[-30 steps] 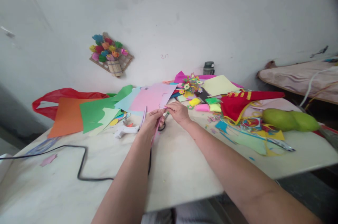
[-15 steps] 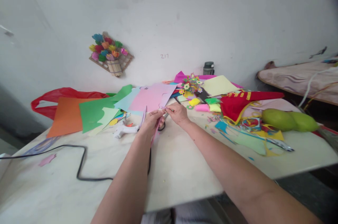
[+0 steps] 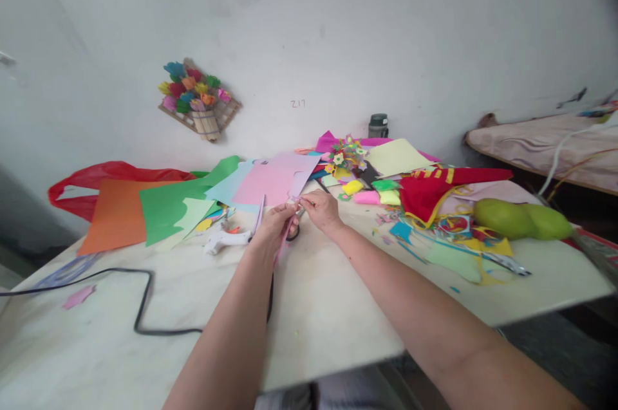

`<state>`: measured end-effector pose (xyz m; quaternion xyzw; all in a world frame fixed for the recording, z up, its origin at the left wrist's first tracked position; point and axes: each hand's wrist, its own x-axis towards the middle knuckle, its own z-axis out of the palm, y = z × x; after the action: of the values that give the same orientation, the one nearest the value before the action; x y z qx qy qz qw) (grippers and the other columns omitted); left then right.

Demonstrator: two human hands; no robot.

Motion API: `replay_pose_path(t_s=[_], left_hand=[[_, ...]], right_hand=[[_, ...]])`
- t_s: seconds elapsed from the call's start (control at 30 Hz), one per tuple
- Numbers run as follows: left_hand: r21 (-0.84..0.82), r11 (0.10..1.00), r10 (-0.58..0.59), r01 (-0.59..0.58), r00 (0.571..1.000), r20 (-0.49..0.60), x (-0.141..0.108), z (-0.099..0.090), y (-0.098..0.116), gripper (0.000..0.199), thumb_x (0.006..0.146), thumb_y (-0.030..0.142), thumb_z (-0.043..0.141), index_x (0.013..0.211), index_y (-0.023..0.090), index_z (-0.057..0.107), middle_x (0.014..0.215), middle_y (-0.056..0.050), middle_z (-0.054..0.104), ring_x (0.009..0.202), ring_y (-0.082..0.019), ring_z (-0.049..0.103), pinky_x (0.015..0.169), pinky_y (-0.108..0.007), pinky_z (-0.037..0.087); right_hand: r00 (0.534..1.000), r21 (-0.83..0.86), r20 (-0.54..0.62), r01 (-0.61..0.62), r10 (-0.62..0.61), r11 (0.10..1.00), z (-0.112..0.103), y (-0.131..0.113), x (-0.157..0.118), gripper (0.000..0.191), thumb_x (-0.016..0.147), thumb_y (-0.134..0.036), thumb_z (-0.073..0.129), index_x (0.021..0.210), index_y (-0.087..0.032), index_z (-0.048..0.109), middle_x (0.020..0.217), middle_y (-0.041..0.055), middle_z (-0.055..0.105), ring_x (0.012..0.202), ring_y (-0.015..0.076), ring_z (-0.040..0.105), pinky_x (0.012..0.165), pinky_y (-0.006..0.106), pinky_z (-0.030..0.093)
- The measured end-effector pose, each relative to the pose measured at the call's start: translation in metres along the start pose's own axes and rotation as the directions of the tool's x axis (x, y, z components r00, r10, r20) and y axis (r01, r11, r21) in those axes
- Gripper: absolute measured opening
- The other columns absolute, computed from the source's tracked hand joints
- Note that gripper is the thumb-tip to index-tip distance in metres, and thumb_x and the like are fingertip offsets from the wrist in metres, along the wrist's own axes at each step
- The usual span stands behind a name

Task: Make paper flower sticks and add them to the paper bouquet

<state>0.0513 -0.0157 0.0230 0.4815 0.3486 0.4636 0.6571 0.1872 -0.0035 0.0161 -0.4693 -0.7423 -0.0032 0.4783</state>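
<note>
Head view: both hands close together over the pale table point(image 3: 333, 307), just in front of the pink sheet point(image 3: 263, 181). Left hand point(image 3: 279, 220) closed on a narrow pink strip point(image 3: 279, 251), fingers curled; the strip's lower length trails back toward the table's near edge. Right hand point(image 3: 322, 209) at the upper end, thumb and forefinger drawn in, fingertips nearly meeting the left ones. Small lilac bit point(image 3: 296, 198) shows there; cannot tell if the right hand pinches it or merely touches it, nor whether it is part of the strip.

Handling, by judgement: strip looks like paper or thin foam, next to no weight, flexible along its length, quick to crease, apt to tear if tugged sideways. Probably not slippery. Best hold: light pinch near the upper end, flat between thumb and forefinger, second pinch close by; a grip far down would leave the end floppy. Lilac bit likely more delicate, so by its edge only.

Nearby: dark loop point(image 3: 293, 233), maybe a scissors handle, partly hidden by the left hand; white glue gun point(image 3: 226, 240) to the left, apart from the strip; black cable point(image 3: 145, 297) lying farther left
</note>
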Motion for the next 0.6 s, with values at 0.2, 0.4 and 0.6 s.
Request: replay_pose_path(t_s=[0.2, 0.4, 0.6], left_hand=[[-0.046, 0.998, -0.030, 0.030, 1.000, 0.009, 0.0013, -0.0015, -0.0012, 0.020, 0.065, 0.028, 0.065, 0.073, 0.014, 0.054, 0.042, 0.003, 0.050, 0.031, -0.005, 0.039, 0.032, -0.015, 0.030], [-0.079, 0.996, -0.028, 0.030, 0.999, 0.032, -0.0010, 0.0008, -0.0013, 0.021, 0.064, 0.029, 0.065, 0.074, 0.014, 0.053, 0.045, 0.003, 0.052, 0.032, -0.005, 0.041, 0.033, -0.015, 0.030], [-0.055, 0.998, 0.008, -0.006, 1.000, 0.028, -0.0030, 0.0040, -0.0020, 0.021, 0.066, 0.030, 0.064, 0.075, 0.014, 0.053, 0.049, 0.001, 0.056, 0.035, -0.007, 0.048, 0.035, -0.016, 0.035]], right_hand=[[1.000, 0.035, -0.018, -0.011, 0.012, 0.999, 0.0011, 0.0008, -0.0002, 0.020, 0.079, -0.021, 0.048, 0.080, -0.023, 0.067, 0.080, 0.0019, 0.066, 0.078, 0.0153, 0.055, 0.070, 0.024, 0.040], [0.999, 0.070, -0.025, -0.025, 0.026, 0.997, 0.0005, 0.0001, -0.0002, 0.020, 0.079, -0.021, 0.048, 0.084, -0.024, 0.068, 0.083, 0.0022, 0.066, 0.081, 0.0157, 0.056, 0.072, 0.025, 0.041], [0.998, 0.086, -0.055, 0.012, -0.007, 0.996, 0.0000, 0.0021, 0.0002, 0.021, 0.079, -0.020, 0.049, 0.089, -0.024, 0.067, 0.086, 0.0016, 0.067, 0.083, 0.0151, 0.056, 0.074, 0.025, 0.041]])
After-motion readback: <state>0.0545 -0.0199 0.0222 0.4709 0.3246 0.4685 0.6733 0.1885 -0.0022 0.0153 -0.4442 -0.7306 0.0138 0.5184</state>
